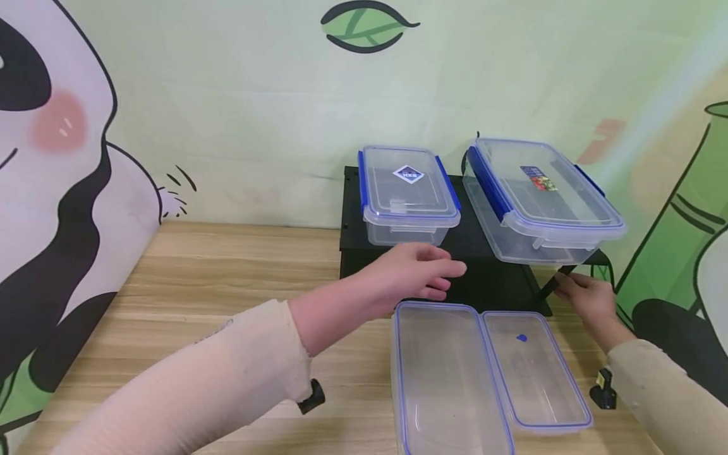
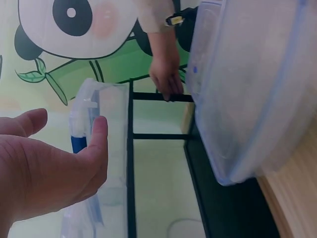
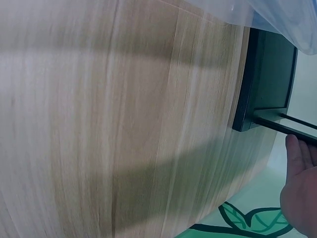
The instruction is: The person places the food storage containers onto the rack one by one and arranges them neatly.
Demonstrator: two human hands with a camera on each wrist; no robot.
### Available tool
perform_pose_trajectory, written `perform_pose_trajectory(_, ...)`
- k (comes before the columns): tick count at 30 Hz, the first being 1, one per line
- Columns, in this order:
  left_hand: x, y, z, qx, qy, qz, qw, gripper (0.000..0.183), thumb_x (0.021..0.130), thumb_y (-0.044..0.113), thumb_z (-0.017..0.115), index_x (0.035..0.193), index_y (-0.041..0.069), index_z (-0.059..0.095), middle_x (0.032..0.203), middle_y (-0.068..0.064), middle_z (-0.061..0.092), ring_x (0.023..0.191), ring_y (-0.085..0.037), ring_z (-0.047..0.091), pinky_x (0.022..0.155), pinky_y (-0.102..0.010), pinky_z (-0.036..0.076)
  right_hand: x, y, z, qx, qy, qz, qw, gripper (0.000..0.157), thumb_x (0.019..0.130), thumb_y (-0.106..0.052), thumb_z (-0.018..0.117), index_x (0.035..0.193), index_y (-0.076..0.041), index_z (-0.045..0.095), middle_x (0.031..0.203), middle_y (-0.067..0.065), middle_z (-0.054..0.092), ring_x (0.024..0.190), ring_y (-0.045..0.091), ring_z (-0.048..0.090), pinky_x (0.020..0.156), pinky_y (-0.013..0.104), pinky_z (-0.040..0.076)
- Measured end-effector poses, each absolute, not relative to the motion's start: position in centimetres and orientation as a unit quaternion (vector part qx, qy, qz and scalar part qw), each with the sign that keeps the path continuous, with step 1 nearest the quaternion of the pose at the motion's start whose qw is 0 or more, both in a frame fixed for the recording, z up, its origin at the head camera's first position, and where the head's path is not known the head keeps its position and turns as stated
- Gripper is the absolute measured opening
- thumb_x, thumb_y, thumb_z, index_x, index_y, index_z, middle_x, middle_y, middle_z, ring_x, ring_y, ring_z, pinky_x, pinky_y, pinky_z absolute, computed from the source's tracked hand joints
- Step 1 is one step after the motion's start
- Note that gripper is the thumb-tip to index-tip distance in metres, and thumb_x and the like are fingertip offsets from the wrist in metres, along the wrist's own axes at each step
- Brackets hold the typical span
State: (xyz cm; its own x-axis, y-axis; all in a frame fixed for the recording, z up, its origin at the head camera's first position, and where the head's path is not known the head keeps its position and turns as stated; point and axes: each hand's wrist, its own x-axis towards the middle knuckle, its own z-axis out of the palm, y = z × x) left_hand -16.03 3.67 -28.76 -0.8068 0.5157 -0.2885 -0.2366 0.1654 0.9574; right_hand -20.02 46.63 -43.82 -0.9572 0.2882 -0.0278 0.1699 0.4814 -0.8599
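A black two-tier rack [image 1: 483, 284] stands against the backdrop. On its upper tier sit a smaller clear lidded box with blue clips [image 1: 409, 180] and a larger clear lidded box [image 1: 552, 189], which overhangs the front. My left hand [image 1: 418, 272] is held in the air before the smaller box, fingers loosely spread and holding nothing. At the rack's right front post [image 3: 280, 128], my right hand [image 1: 588, 300] has its fingertips on the bar; its thumb is out of the right wrist view.
Two more clear blue-rimmed boxes, a long one [image 1: 449, 379] and a shorter one [image 1: 537, 373], lie side by side in front of the rack on the wood-grain table [image 1: 273, 265]. A printed panda backdrop [image 1: 256, 126] rises behind.
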Motion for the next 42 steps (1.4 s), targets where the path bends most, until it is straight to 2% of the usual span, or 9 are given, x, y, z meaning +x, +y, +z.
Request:
perform_pose_trajectory(6,-15.3,0.8,-30.3,0.101,0.711,0.628,0.301,0.055,0.102,0.032,0.074,0.147,0.003,0.058,0.13,-0.009,0.072,0.111,-0.021,0.073,0.107,-0.037,0.057,-20.0,46.6,-43.7,-0.132,-0.861,0.487,0.06,0.059,0.112,-0.024,0.056,0.147,0.021,0.043,0.13,0.033,0.058,0.077,-0.014,0.068,0.078,0.016,0.061)
perform_pose_trajectory(13,-14.4,-1.8,-32.8,0.079,0.703,0.641,0.299,0.05,0.103,0.027,0.074,0.142,0.0,0.06,0.133,-0.016,0.068,0.12,-0.032,0.07,0.103,-0.039,0.059,-19.8,46.4,-43.5,-0.132,-0.857,0.495,0.056,0.06,0.112,-0.024,0.056,0.148,0.022,0.042,0.13,0.031,0.058,0.078,-0.013,0.068,0.079,0.016,0.061)
perform_pose_trajectory(20,-12.9,-3.8,-36.0,0.045,0.684,0.66,0.308,0.049,0.102,0.024,0.074,0.139,-0.005,0.059,0.132,-0.017,0.067,0.112,-0.028,0.071,0.101,-0.041,0.061,-19.9,46.1,-43.3,-0.132,-0.857,0.495,0.055,0.061,0.112,-0.025,0.056,0.149,0.021,0.041,0.135,0.032,0.054,0.079,-0.014,0.068,0.08,0.015,0.06)
perform_pose_trajectory(23,-12.2,-4.2,-37.4,0.034,0.668,0.671,0.319,0.05,0.103,0.023,0.072,0.139,-0.008,0.057,0.132,-0.018,0.067,0.114,-0.029,0.07,0.101,-0.043,0.06,-19.8,46.3,-43.3,-0.136,-0.86,0.489,0.053,0.063,0.112,-0.028,0.056,0.149,0.02,0.042,0.128,0.027,0.064,0.078,-0.014,0.068,0.079,0.013,0.059)
perform_pose_trajectory(27,-11.4,-4.8,-39.4,0.019,0.645,0.684,0.342,0.05,0.103,0.023,0.071,0.138,-0.01,0.058,0.132,-0.019,0.066,0.118,-0.032,0.069,0.103,-0.046,0.059,-19.6,46.3,-43.4,-0.144,-0.864,0.479,0.054,0.062,0.111,-0.03,0.057,0.147,0.019,0.046,0.106,0.007,0.078,0.076,-0.014,0.067,0.075,0.012,0.058)
perform_pose_trajectory(30,-10.7,-5.0,-40.9,0.003,0.63,0.69,0.357,0.047,0.104,0.024,0.07,0.134,-0.01,0.06,0.13,-0.02,0.066,0.119,-0.034,0.07,0.102,-0.046,0.06,-19.5,46.4,-43.5,-0.147,-0.858,0.49,0.055,0.061,0.111,-0.028,0.058,0.147,0.019,0.045,0.1,-0.002,0.079,0.075,-0.014,0.067,0.074,0.012,0.059)
perform_pose_trajectory(36,-9.2,-5.0,-42.7,-0.026,0.605,0.698,0.381,0.046,0.104,0.024,0.07,0.133,-0.011,0.06,0.123,-0.02,0.068,0.109,-0.027,0.071,0.098,-0.044,0.062,-19.6,46.5,-43.7,-0.132,-0.83,0.538,0.06,0.06,0.11,-0.022,0.059,0.149,0.02,0.041,0.092,-0.021,0.073,0.078,-0.012,0.069,0.077,0.013,0.059)
perform_pose_trajectory(42,-7.3,-4.6,-43.9,-0.044,0.589,0.703,0.396,0.042,0.103,0.023,0.07,0.129,-0.009,0.062,0.121,-0.019,0.068,0.103,-0.023,0.072,0.095,-0.041,0.063,-19.7,46.5,-43.8,-0.128,-0.818,0.557,0.068,0.058,0.11,-0.018,0.06,0.148,0.021,0.04,0.092,-0.024,0.07,0.079,-0.012,0.07,0.078,0.014,0.06)
